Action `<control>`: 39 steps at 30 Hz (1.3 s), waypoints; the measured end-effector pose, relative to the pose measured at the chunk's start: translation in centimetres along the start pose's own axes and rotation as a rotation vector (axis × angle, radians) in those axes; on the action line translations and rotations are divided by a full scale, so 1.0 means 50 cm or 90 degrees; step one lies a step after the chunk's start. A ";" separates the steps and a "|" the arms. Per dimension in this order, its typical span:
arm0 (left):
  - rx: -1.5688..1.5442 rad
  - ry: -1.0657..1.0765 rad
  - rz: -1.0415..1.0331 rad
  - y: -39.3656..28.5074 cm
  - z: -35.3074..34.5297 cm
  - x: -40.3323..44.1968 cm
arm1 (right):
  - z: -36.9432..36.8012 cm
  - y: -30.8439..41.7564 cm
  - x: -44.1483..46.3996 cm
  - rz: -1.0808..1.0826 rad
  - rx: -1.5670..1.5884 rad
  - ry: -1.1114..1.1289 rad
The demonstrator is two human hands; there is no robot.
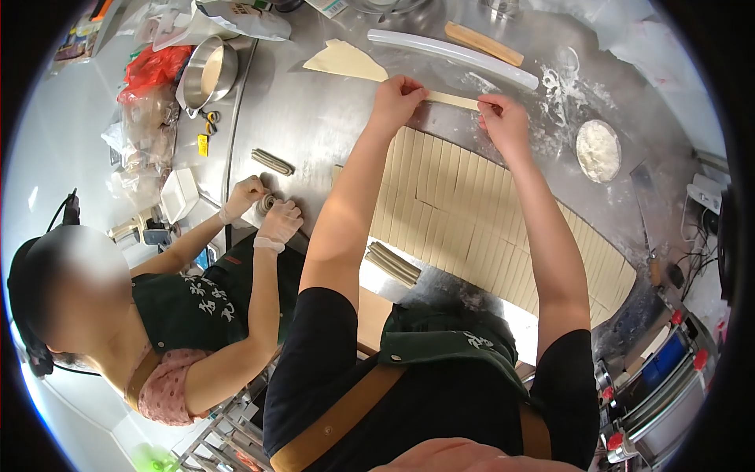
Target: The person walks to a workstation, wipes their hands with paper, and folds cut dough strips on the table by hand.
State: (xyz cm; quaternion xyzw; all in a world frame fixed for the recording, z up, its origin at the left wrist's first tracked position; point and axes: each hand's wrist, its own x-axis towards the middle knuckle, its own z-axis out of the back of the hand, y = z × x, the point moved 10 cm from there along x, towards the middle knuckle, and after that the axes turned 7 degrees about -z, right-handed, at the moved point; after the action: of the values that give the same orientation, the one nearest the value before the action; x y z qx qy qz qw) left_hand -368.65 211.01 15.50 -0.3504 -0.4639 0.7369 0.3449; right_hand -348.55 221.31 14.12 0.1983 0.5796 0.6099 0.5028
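Between my hands, over the metal worktop, stretches a pale dough strip (452,100). My left hand (399,102) pinches its left end, and the fingers of my right hand (505,122) are closed on the right end. Just below lies a wide sheet of dough (448,197) cut into many narrow strips, partly hidden by my forearms. An irregular flat piece of dough (344,60) rests beyond my left hand. Near the worktop's front edge sits a small stack of dough strips (393,263).
At left, a co-worker's gloved hands (275,224) hold a coiled piece. Another strip bundle (273,161) lies nearby. Toward the back are a translucent rod (452,57) and a wooden piece (484,43). A flour bowl (598,151) stands right, a metal bowl (211,72) left.
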 end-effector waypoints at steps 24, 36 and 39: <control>0.587 0.090 -0.522 -0.120 -0.120 -0.026 | -0.036 0.106 -0.045 0.354 -0.609 -0.061; 0.464 0.037 -0.523 -0.154 -0.052 -0.051 | -0.003 0.119 -0.072 0.382 -0.509 -0.120; 0.478 0.020 -0.438 -0.138 0.089 -0.069 | 0.051 0.119 -0.126 0.377 -0.419 -0.152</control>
State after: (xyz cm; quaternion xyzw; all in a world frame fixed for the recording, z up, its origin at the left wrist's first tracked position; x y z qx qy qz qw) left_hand -369.29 208.46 24.02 -0.0399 -0.2508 0.6911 0.6767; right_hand -346.12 218.34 22.32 0.2538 0.2114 0.8518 0.4065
